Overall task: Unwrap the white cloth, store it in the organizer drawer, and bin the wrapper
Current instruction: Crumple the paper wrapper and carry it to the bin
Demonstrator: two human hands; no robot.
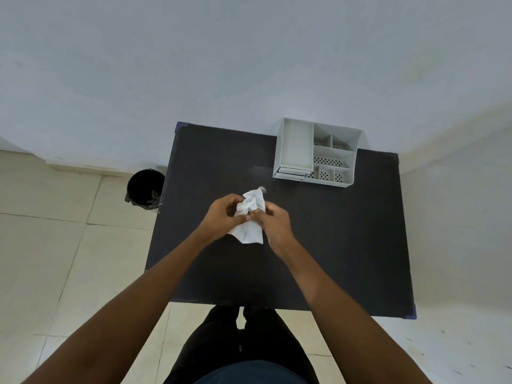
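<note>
A crumpled white cloth (pixel 249 228) hangs between both hands above the middle of the black table (pixel 346 245). My left hand (pixel 225 217) grips its left side and my right hand (pixel 273 221) pinches it from the right. A small greyish scrap, possibly the wrapper (pixel 261 189), sticks up at the bundle's top; I cannot tell cloth from wrapper clearly. The white organizer (pixel 349 173) stands at the table's far right, its drawer (pixel 291 173) at the lower left front looking shut or nearly so. A black bin (pixel 144 189) stands on the floor left of the table.
A pale wall runs behind the table. Beige floor tiles (pixel 55 259) surround it. My legs in dark trousers stand at the near table edge.
</note>
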